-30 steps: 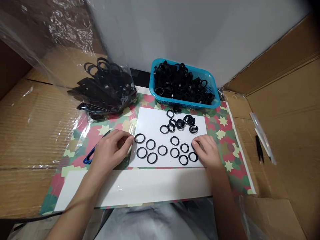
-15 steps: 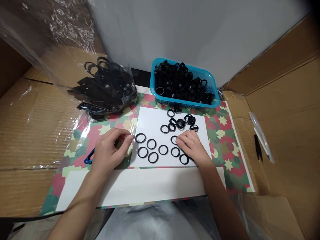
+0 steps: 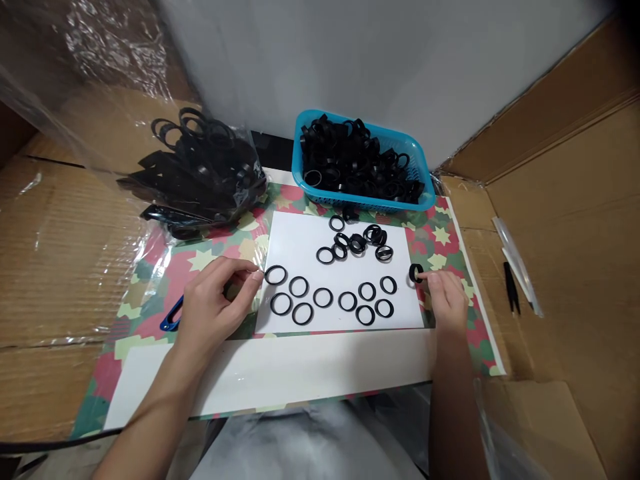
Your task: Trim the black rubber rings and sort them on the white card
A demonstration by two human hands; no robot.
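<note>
At the left edge of the white sheet [image 3: 300, 240], my left hand [image 3: 213, 300] keeps thumb and index tip pinched together; whatever lies between them is too small to make out. A flat black ring [image 3: 276, 275] lies just beside those fingertips. My right hand [image 3: 449, 300] is past the sheet's right edge, fingers curled and index stretched out. On that index tip, a black ring [image 3: 415, 273] stands on edge. Several more black rings lie singly across the sheet's near half, among them one black ring [image 3: 323, 297] near the middle.
A jumbled group of black rings [image 3: 357, 244] lies at the sheet's far side. Behind stands a blue basket [image 3: 370, 203] full of black rings. A clear plastic bag [image 3: 200, 180] of black parts is at left. Black tweezers [image 3: 511, 288] lie right; a blue-handled tool [image 3: 173, 317] is left.
My right hand has moved right, off the rings on the sheet, and a ring now shows at its index tip. Rings it covered are visible. My left hand keeps its pinch.
</note>
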